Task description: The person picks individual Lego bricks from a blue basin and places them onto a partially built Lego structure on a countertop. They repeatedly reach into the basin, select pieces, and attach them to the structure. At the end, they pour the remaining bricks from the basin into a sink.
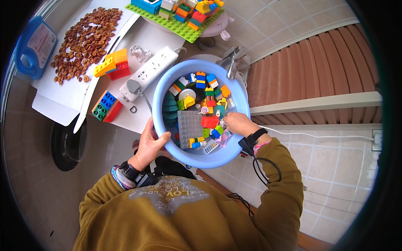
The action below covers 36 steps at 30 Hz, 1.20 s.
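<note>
A light blue plastic basin (242, 93) full of toy building blocks is in front of me. My left hand (146, 144) holds its near left rim, thumb toward the inside and fingers along the outer wall. My right hand (239, 124) reaches over the right rim, its fingers bent down among small pieces; what they pinch is hidden. Beside those fingers lie a red block (210, 122) and a green-and-blue block (217, 131). A grey studded plate (189, 125) leans inside the basin, near a yellow banana-shaped piece (189, 101) and a pink swirl piece (204, 110).
Left of the basin are a white power strip (153, 69), a yellow-and-red block build (114, 65) and a blue-green-red one (107, 105). Dried slices (86, 46) cover a white board beside a blue jug (37, 48). A faucet (233, 65) and a green baseplate (188, 33) with builds stand behind.
</note>
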Each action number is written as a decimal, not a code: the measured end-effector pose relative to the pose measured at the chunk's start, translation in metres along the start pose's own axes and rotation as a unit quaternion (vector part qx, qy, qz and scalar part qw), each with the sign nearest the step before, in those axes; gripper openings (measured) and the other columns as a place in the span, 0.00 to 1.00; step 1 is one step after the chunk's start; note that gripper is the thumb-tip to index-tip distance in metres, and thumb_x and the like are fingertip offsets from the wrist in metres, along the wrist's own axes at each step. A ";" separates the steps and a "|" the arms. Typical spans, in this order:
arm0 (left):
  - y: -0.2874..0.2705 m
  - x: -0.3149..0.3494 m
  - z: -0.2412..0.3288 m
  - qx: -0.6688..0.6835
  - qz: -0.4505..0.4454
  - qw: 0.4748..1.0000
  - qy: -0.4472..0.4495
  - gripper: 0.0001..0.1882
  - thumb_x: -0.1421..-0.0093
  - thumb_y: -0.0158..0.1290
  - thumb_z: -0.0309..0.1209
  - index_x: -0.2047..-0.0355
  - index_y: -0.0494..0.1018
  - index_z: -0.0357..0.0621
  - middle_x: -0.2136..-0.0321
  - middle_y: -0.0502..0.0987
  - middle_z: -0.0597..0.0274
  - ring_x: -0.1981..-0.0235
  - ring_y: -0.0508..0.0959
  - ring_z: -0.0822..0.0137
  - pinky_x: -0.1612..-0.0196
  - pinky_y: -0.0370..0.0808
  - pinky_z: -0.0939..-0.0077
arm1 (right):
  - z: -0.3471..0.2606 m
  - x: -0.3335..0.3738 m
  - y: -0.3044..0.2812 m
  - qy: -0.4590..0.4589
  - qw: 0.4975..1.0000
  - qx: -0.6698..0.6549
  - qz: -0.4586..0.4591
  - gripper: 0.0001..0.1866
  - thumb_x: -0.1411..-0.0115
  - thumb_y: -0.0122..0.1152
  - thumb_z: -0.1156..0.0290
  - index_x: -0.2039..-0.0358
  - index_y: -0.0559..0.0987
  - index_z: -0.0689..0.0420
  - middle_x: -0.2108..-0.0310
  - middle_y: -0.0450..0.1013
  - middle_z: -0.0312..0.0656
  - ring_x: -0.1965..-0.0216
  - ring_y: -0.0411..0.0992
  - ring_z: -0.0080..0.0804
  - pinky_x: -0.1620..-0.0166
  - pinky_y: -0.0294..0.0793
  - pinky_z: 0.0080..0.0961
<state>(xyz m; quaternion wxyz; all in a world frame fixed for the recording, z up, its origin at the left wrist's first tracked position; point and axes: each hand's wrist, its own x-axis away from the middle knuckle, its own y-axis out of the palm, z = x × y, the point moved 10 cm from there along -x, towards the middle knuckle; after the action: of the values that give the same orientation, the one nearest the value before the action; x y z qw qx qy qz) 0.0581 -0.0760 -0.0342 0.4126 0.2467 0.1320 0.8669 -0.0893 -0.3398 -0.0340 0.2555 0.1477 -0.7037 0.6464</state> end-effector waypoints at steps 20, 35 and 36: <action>0.001 0.001 -0.004 0.014 -0.013 1.000 -0.024 0.40 0.39 0.59 0.26 0.31 0.51 0.43 0.56 0.70 0.61 0.65 0.78 0.71 0.68 0.81 0.76 | 0.005 -0.005 0.004 0.044 0.991 -0.068 -0.109 0.09 0.40 0.60 0.69 0.64 0.81 0.62 0.65 0.79 0.57 0.59 0.78 0.57 0.54 0.77 0.45; -0.001 0.001 -0.002 0.012 -0.004 1.000 -0.022 0.40 0.38 0.59 0.28 0.31 0.50 0.46 0.62 0.72 0.61 0.72 0.78 0.71 0.77 0.78 0.79 | -0.020 -0.010 0.005 -0.049 0.991 0.042 -0.115 0.07 0.42 0.55 0.74 0.67 0.82 0.56 0.69 0.79 0.51 0.61 0.79 0.52 0.59 0.78 0.45; 0.000 0.001 -0.001 0.018 -0.008 1.000 -0.017 0.40 0.38 0.59 0.28 0.31 0.50 0.46 0.62 0.72 0.61 0.72 0.78 0.71 0.77 0.78 0.79 | -0.021 -0.010 0.000 -0.041 0.994 0.013 -0.099 0.07 0.40 0.55 0.72 0.67 0.82 0.57 0.69 0.79 0.51 0.61 0.79 0.52 0.59 0.78 0.45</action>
<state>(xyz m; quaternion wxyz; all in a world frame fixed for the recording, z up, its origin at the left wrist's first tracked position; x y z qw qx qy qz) 0.0573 -0.0754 -0.0351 0.4174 0.2674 0.1430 0.8566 -0.0775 -0.3206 -0.0392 0.2875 0.2462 -0.6869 0.6204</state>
